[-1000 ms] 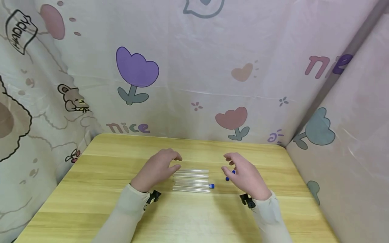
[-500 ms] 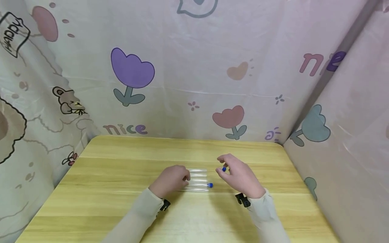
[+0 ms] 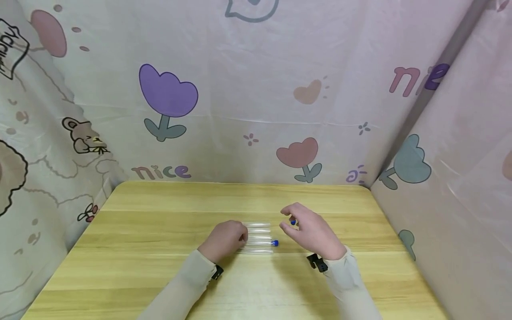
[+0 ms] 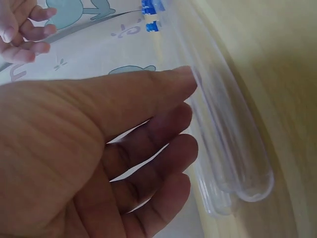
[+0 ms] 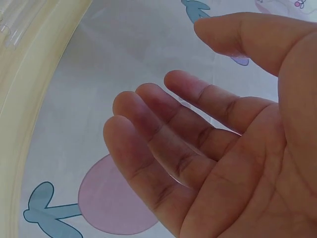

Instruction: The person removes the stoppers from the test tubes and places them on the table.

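Several clear test tubes (image 3: 259, 231) lie side by side on the wooden table, one with a blue cap (image 3: 274, 243) on its right end. My left hand (image 3: 224, 240) is at their left ends, fingers curled. In the left wrist view its thumb pinches at the edge of a round-bottomed test tube (image 4: 242, 144); the index fingertip is hidden behind the thumb. My right hand (image 3: 314, 233) hovers to the right, fingers loosely bent and holding nothing. Just behind its fingers shows a loose blue cap (image 3: 293, 222); any others there are hidden.
The light wooden table (image 3: 160, 209) extends around the tubes. A printed curtain (image 3: 240, 89) with flowers hangs behind it and along both sides. Black wrist straps (image 3: 317, 262) show at both cuffs.
My left hand has moved right and down onto the tubes' left ends, and its fingers have closed. The right hand stays nearly in place, and the head view has shifted slightly.
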Demonstrator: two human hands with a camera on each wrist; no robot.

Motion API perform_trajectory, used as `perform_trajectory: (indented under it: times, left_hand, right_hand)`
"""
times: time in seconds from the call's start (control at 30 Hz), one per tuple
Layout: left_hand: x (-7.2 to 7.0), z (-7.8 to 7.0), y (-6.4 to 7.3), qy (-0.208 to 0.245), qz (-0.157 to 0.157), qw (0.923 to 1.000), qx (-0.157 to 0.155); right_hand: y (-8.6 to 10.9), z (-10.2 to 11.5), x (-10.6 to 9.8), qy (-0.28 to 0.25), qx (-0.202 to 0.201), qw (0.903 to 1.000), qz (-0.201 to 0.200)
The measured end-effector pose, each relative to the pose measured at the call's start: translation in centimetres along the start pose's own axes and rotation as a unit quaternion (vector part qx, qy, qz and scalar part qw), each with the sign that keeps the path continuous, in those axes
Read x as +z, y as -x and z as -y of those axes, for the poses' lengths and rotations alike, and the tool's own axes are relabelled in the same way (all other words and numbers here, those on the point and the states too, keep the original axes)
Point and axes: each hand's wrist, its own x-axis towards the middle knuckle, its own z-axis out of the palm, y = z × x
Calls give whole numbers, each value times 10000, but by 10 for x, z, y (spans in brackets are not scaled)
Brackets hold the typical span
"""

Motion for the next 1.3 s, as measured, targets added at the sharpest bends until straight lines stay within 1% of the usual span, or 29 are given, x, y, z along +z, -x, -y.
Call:
perform_trajectory:
  times: [0.13, 0.23, 0.3, 0.4, 0.47, 0.53, 0.6, 0.67, 0.73, 0.8, 0.9, 1.0, 1.07, 1.17, 1.23, 1.3]
  left_hand:
    - [1, 3, 2, -52, 33, 9999, -142]
    - [2, 6, 3, -31, 48, 9999, -143]
    - [3, 8, 3, -29, 34, 10000, -72]
    - [4, 10, 3, -70, -57, 9999, 137]
    - [3, 11, 3, -89, -162, 9995, 244]
    - [-1, 9, 4, -89, -289, 9992, 267]
    - [-9, 6, 6, -57, -392, 9990, 196]
    - [-19, 2, 9, -31, -553, 9984, 139]
    - [-31, -2, 12, -35, -741, 9971, 140]
    - [-43, -6, 15, 57, -932, 9955, 179]
    - [-60, -10, 20, 264, -1213, 9919, 282]
    - [-75, -14, 25, 481, -1400, 9885, 321]
    - [-83, -15, 28, 539, -1498, 9868, 310]
    - [-92, -16, 30, 635, -1638, 9841, 248]
    - [-95, -16, 31, 672, -1788, 9813, 224]
    - [-98, -15, 31, 697, -2000, 9771, 216]
  right_hand:
    - [-1, 1, 1, 18, -54, 10000, 5]
    - [-2, 2, 2, 63, -84, 9999, 6]
    - [-3, 2, 3, 84, -108, 9999, 16]
    - [-3, 3, 4, 86, -148, 9998, 42]
    - [-3, 3, 5, 97, -180, 9998, 34]
    - [-3, 4, 6, 92, -184, 9998, -5]
    - [-2, 4, 7, 110, -159, 9998, -61]
    - [-2, 5, 8, 85, -137, 9998, -107]
    - [-2, 5, 10, 92, -127, 9997, -160]
    - [-2, 6, 11, 114, -158, 9995, -242]
    - [-1, 8, 10, 63, -262, 9981, -545]
    - [-1, 12, 8, -121, -511, 9943, -931]
    - [-3, 14, 7, -221, -710, 9909, -1121]
    - [-6, 19, 4, -325, -921, 9869, -1286]
    - [-9, 22, 1, -367, -961, 9852, -1374]
    - [-11, 26, -2, -443, -961, 9832, -1485]
